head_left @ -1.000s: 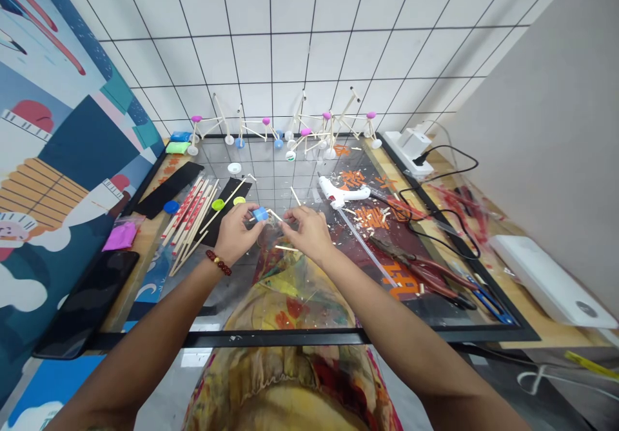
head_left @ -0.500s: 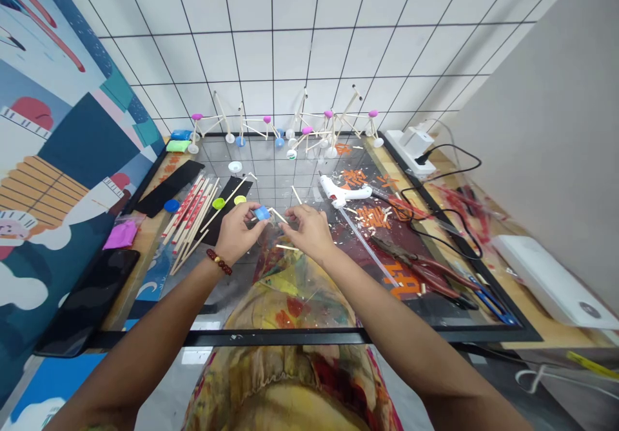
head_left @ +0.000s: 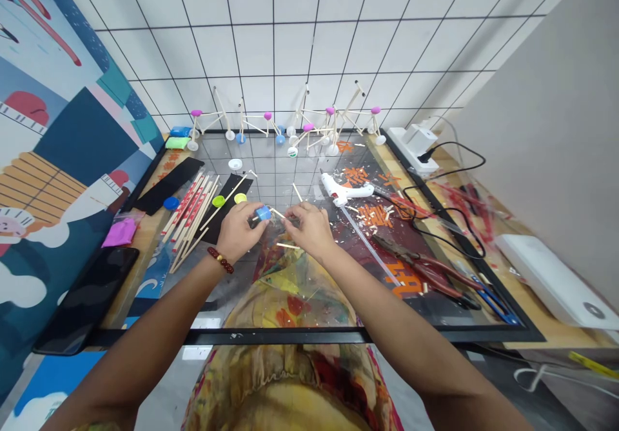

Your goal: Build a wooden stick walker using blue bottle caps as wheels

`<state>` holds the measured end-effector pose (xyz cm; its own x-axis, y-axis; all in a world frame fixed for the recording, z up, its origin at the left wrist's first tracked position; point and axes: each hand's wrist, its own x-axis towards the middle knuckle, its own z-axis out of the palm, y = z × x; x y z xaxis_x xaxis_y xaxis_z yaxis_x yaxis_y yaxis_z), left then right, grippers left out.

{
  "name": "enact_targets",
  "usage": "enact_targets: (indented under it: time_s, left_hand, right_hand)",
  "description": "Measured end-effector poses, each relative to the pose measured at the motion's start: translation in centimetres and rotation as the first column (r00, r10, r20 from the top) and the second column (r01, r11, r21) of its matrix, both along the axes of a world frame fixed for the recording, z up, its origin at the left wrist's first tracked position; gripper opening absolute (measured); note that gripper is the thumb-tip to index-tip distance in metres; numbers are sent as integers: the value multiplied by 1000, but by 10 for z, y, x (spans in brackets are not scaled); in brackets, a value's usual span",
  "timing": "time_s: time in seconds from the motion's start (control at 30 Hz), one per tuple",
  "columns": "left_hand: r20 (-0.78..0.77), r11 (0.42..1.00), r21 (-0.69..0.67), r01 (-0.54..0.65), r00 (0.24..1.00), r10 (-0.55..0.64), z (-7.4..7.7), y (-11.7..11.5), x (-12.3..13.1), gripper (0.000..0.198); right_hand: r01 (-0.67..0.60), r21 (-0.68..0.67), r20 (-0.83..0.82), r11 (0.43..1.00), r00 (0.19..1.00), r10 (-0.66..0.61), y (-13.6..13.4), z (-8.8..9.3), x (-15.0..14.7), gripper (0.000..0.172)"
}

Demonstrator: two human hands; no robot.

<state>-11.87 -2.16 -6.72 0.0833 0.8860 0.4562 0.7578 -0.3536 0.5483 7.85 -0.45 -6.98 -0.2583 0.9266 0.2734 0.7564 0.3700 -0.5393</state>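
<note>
My left hand [head_left: 242, 230] pinches a small blue bottle cap [head_left: 264, 213] between thumb and fingers. Facing it, my right hand [head_left: 309, 230] has its fingertips closed on a short pale wooden stick [head_left: 278, 213], whose far end comes close to the cap; whether they touch is too small to tell. Another short stick [head_left: 288, 246] lies on the glass tabletop just below the hands. To the right rests a white hot glue gun [head_left: 345, 191] with a clear glue stick in its back. Two yellow-green caps [head_left: 240, 197] lie beyond my left hand.
Chopsticks [head_left: 191, 215] in red-printed wrappers lie at left, by a blue cap [head_left: 171, 203] and a phone [head_left: 87, 299]. Several stick-and-cap figures [head_left: 309, 128] stand along the wall. Pliers [head_left: 425, 270], wood scraps, a cable and a power strip [head_left: 411, 150] occupy the right.
The blue cap has turned slightly in my left hand. Both hands stay nearly in place, and the view has shifted a little.
</note>
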Motion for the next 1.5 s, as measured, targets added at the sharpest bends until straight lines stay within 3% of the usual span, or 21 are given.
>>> enact_targets:
  time_s: [1.5]
  left_hand:
    - [-41,999,2,43,998,-43,9,0,4,20]
  right_hand:
    - [-61,30,21,998,998,60,6,-4,-3,15]
